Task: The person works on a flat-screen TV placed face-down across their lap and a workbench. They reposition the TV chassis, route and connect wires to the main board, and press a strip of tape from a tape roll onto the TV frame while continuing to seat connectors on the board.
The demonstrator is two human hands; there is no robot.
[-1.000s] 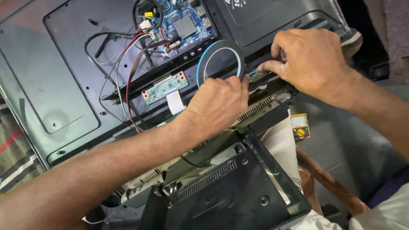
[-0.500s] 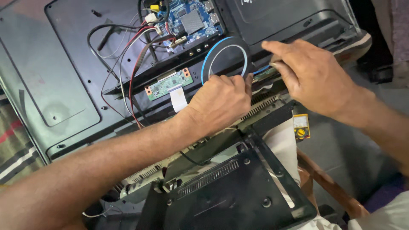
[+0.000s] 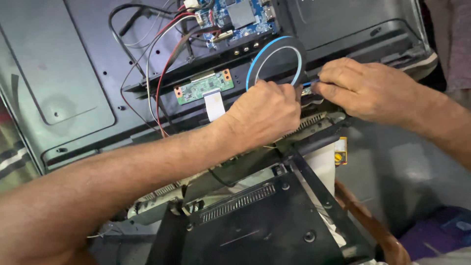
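An opened flat-screen set lies back-up, its dark metal rear panel bare. My left hand rests fisted on the lower edge of the panel, fingers pinching something small just under a roll of blue tape. My right hand meets it from the right, fingertips pinched on the blue tape end at the frame edge. A small green circuit board with a white ribbon cable sits left of my left hand. What the left fingers hold is hidden.
A blue main board with red, black and white wires lies at the top. A loose black plastic back cover leans in the foreground. A small yellow object sits by the frame's right side.
The view has shifted so the panel sits lower and larger. My right hand has slid down and left, its fingertips now meeting my left hand at the tape roll.
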